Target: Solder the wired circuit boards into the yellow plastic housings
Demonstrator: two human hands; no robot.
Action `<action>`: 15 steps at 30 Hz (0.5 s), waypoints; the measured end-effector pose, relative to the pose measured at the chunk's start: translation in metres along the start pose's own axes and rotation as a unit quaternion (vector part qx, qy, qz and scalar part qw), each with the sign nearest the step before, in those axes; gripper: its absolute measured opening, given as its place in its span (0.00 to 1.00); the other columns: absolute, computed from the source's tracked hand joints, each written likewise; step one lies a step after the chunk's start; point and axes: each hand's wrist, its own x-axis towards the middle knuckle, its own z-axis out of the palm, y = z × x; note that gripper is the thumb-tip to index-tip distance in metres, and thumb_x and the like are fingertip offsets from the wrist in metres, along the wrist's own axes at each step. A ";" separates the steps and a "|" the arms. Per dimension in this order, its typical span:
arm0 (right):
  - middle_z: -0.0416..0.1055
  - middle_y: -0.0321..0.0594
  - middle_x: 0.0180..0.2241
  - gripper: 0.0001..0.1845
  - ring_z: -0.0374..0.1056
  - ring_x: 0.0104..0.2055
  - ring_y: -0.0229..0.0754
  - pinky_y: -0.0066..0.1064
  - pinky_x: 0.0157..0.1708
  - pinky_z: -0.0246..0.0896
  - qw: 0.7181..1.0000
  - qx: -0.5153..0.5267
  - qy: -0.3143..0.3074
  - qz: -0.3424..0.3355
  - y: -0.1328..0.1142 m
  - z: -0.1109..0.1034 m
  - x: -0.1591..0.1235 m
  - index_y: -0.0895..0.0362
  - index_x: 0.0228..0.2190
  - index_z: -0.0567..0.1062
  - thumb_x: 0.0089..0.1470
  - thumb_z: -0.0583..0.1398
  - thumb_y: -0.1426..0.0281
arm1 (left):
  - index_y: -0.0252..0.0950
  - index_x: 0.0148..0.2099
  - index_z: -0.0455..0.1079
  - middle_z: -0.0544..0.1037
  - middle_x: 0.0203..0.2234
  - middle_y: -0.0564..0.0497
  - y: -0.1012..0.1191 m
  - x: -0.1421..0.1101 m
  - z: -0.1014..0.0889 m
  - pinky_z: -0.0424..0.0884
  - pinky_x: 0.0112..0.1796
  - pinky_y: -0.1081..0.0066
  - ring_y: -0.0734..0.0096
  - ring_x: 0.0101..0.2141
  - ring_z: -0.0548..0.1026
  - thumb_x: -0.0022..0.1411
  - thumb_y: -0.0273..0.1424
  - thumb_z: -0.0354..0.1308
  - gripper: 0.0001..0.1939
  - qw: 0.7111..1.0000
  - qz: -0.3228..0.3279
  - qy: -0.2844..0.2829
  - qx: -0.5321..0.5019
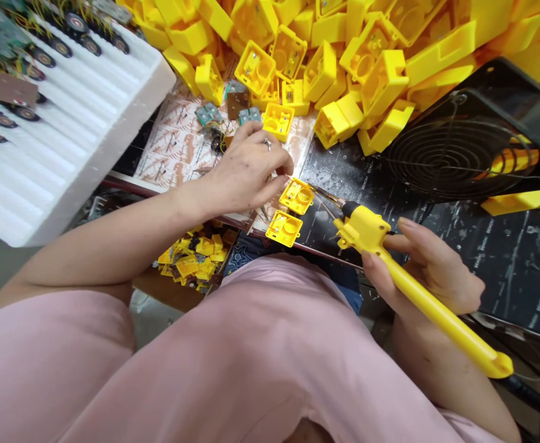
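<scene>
My right hand (pixel 429 264) grips a yellow soldering gun (pixel 417 295) by its handle. The gun's metal tip points left and meets the edge of a small open yellow plastic housing (pixel 297 195) with a round grille. At that housing's upper left corner, my left hand (pixel 255 166) has thumb and forefinger pinched together, with what looks like a thin reddish wire at their tips. A second yellow housing (pixel 284 228) lies just below, at the bench edge. Beyond my left fingers sit another yellow housing (pixel 278 121) and small green circuit boards (pixel 209 114) with wires.
Yellow plastic cases (pixel 297 37) are heaped along the back. A black fan (pixel 449 141) stands at the right. On the left, a white foam tray (pixel 89 141) carries circuit boards with wired round speakers. A box of yellow parts (pixel 196 258) is below the bench edge.
</scene>
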 end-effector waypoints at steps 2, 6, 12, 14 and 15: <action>0.84 0.37 0.47 0.42 0.83 0.35 0.52 0.41 0.33 0.84 0.999 -0.002 0.037 -0.020 -0.002 -0.001 0.002 0.36 0.66 0.69 0.55 0.71 0.74 | 0.43 0.42 0.79 0.83 0.40 0.50 -0.002 0.000 -0.002 0.61 0.67 0.43 0.55 0.52 0.78 0.69 0.34 0.53 0.12 1.000 0.008 0.000 -0.010; 0.85 0.40 0.44 0.42 0.82 0.31 0.48 0.33 0.29 0.82 0.994 -0.002 0.070 -0.082 0.005 0.001 0.005 0.44 0.65 0.73 0.50 0.75 0.73 | 0.45 0.40 0.80 0.83 0.40 0.51 -0.004 -0.001 -0.005 0.57 0.69 0.39 0.55 0.53 0.78 0.70 0.35 0.54 0.12 0.999 0.030 -0.022 -0.018; 0.85 0.36 0.41 0.42 0.80 0.27 0.45 0.29 0.20 0.75 0.993 -0.009 0.075 -0.093 0.017 0.003 0.007 0.41 0.64 0.74 0.50 0.75 0.69 | 0.47 0.42 0.79 0.83 0.38 0.53 -0.004 -0.005 -0.009 0.57 0.69 0.37 0.57 0.55 0.79 0.74 0.36 0.51 0.14 0.999 0.031 -0.021 -0.010; 0.85 0.36 0.41 0.42 0.80 0.27 0.45 0.30 0.22 0.76 0.993 -0.001 0.067 -0.093 0.016 0.002 0.007 0.41 0.64 0.73 0.50 0.75 0.70 | 0.46 0.42 0.78 0.84 0.37 0.52 -0.002 -0.004 -0.011 0.59 0.69 0.36 0.58 0.53 0.80 0.74 0.36 0.50 0.14 1.000 0.020 -0.013 -0.006; 0.85 0.36 0.41 0.42 0.81 0.28 0.46 0.31 0.23 0.77 0.994 0.002 0.061 -0.089 0.014 0.001 0.007 0.40 0.64 0.73 0.50 0.75 0.71 | 0.45 0.42 0.78 0.84 0.38 0.52 -0.001 -0.003 -0.012 0.59 0.68 0.36 0.58 0.52 0.81 0.74 0.36 0.50 0.14 1.000 0.018 -0.012 -0.003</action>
